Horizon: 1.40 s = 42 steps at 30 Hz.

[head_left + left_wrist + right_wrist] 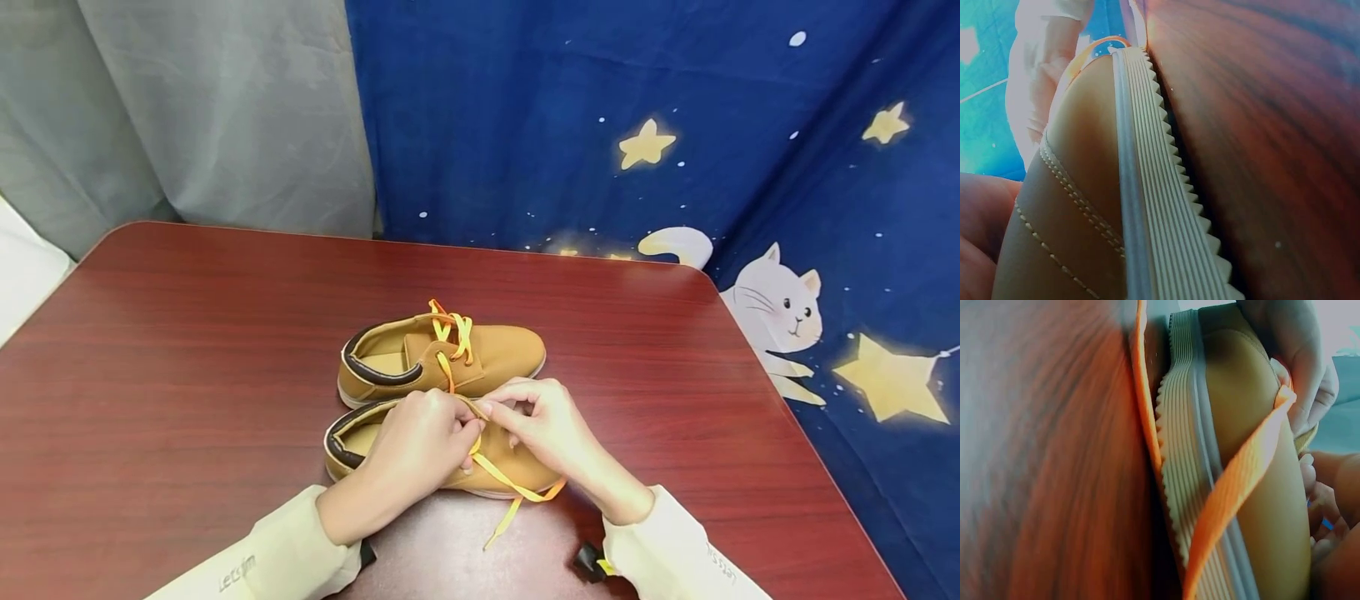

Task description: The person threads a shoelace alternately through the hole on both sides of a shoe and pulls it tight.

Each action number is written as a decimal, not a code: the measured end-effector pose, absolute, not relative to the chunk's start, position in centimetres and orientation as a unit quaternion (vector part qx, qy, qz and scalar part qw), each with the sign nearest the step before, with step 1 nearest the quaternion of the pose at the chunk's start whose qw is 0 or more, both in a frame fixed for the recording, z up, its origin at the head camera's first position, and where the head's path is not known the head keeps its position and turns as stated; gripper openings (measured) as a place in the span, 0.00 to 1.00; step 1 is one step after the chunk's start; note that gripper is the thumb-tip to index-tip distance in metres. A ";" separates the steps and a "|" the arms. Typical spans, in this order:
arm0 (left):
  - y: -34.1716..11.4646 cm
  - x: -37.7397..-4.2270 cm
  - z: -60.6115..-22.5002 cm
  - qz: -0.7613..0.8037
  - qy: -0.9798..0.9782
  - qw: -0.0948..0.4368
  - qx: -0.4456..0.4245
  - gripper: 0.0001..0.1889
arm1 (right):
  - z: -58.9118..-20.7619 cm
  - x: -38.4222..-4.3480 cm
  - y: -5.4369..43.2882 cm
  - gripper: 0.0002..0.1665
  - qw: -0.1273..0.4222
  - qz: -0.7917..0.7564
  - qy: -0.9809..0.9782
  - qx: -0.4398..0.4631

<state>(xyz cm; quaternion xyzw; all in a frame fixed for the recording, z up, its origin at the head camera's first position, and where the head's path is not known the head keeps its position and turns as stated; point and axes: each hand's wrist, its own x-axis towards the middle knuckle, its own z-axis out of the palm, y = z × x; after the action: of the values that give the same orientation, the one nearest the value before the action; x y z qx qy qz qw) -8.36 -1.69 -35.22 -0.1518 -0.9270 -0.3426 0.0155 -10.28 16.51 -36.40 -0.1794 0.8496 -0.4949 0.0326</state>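
Note:
Two tan shoes with dark collars lie side by side, toes to the right. The far shoe [510,350] has a yellow-orange lace [465,337] threaded across its front. Both hands work over the near shoe [345,467]. My left hand [423,442] grips the near shoe's eyelet flap [474,407] with thumb and fingers. From the other side, my right hand [547,425] pinches the flap's front end. Another lace [498,475] trails from the near shoe over its side onto the table. In the right wrist view this lace [1235,487] crosses the ribbed sole [1179,425].
The shoes stand on a red-brown wooden table [187,375]. Behind it hang a grey curtain [247,108] and a blue curtain [510,125] with stars and a white cat. A small black object [588,560] is by the right cuff.

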 end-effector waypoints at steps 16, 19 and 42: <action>-2.5 -6.9 -32.8 -0.298 -0.938 0.006 -0.175 0.15 | -36.6 -9.2 15.3 0.07 0.009 -0.517 0.847 -0.122; -3.1 -6.4 -31.4 -0.290 -0.941 0.009 -0.175 0.08 | -36.7 -9.1 15.2 0.08 0.010 -0.534 0.838 -0.110; -7.7 -12.8 -33.3 -0.330 -0.855 0.023 -0.399 0.04 | -35.9 -9.9 14.9 0.06 -0.011 -0.512 0.853 -0.102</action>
<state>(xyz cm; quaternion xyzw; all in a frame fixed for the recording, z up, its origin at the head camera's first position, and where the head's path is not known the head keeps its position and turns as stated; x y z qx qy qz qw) -12.80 -7.67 -33.33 -0.3985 -0.8554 -0.3299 0.0229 -9.89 14.89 -35.87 -0.1021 0.8526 -0.5124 -0.0108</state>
